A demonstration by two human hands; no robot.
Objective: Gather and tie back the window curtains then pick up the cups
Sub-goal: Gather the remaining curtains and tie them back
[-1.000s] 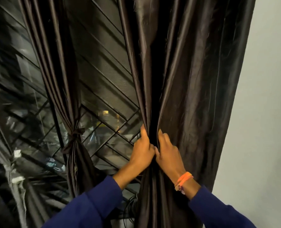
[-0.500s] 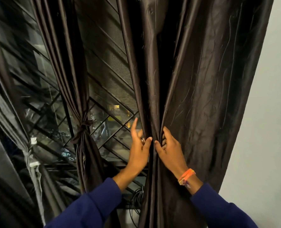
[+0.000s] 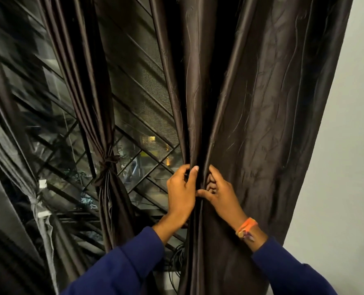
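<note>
1. Dark window glass (image 3: 134, 116) with a diagonal metal grille fills the middle and left of the frame; a pale wall (image 3: 351, 167) runs down the right edge.
2. Three curtains show. One brown curtain (image 3: 104, 103) left of centre is already tied, with a knotted band (image 3: 107, 165) pinching it at mid height.
3. A second, greyer curtain (image 3: 10, 167) at the far left is bound by a pale tie (image 3: 39, 196).
4. The third, the large brown curtain (image 3: 262, 124), hangs from the top centre to the bottom right, its folds bunched in toward the centre.
5. Two hands meet at that bunch. The left hand (image 3: 182, 190) has its grip clenched on the folds, thumb up against the cloth.
6. The right hand (image 3: 220, 192), touching the left, has fingers curled into the same gathered folds, grasping them.
7. One orange wristband (image 3: 246, 227) sits on the right wrist; both sleeves (image 3: 121, 271) are dark blue.
8. Black cables (image 3: 175, 262) coil at the lower centre, beside the curtain's edge.
</note>
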